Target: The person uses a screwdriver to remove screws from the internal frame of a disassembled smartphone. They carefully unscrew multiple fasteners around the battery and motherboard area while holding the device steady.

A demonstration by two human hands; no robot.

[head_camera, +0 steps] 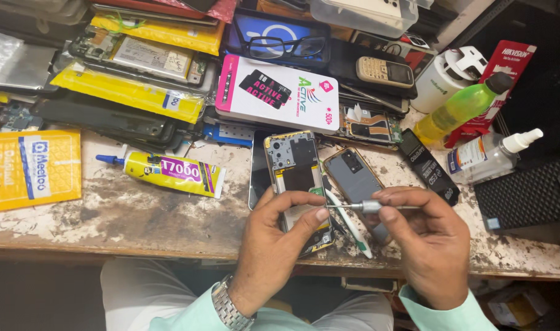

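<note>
Left hand (pixel 280 236) grips opened black smartphone with exposed boards (pixel 297 184), steadying it on worn tabletop (pixel 139 214); right hand (pixel 424 245) pinches slim silver screwdriver (pixel 369 207), tip meeting left thumb.

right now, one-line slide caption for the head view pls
Left hand steadies an opened phone while the right hand holds a small screwdriver over it.

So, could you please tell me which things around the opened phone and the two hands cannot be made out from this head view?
- Lower part of the opened phone: covered by the left hand.
- Screwdriver tip: too small to tell whether it touches the phone.
- Grey back cover: lower end hidden by the right hand.
- White tool: partly behind the fingers.
- Clear box: cut off by the top edge.
</note>
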